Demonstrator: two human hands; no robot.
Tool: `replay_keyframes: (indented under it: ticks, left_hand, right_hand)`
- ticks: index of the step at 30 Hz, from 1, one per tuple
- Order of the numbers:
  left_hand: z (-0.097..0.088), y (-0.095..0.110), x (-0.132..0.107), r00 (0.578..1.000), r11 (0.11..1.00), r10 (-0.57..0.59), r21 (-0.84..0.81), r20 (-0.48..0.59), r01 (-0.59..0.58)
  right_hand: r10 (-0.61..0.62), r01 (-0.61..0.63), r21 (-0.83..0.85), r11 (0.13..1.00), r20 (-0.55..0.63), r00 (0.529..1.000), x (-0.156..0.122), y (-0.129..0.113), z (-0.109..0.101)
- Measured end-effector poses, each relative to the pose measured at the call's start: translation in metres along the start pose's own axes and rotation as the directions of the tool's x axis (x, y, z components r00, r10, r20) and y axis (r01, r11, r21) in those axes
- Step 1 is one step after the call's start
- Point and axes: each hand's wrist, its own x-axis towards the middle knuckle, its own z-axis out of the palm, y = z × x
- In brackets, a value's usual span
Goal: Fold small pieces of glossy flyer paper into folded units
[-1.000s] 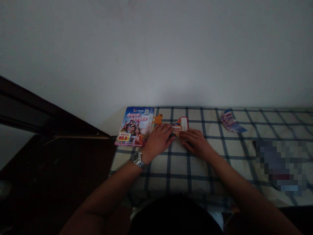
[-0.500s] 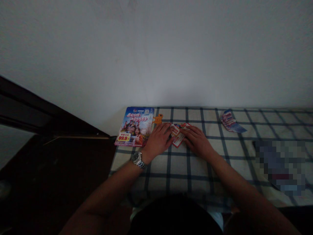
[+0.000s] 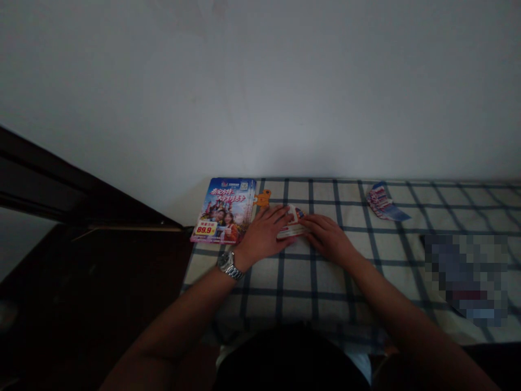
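Paper piece (image 3: 293, 230), one, between two hands (image 3: 266, 233) (image 3: 331, 239)

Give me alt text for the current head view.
A person's left hand and right hand touch a small printed paper on a checked cloth, with stacked flyers at left and a folded-looking paper item farther right.
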Motion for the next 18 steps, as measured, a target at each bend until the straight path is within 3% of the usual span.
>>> replay_keyframes:
  ticks: [18]
  left_hand:
    - [-0.0025,-0.0008,0.0008,0.998,0.997,0.048,-0.052,-0.026,-0.05]
  right_hand:
    - [-0.005,0.008,0.07,0.997,-0.045,0.999,0.0034,-0.002,-0.0012]
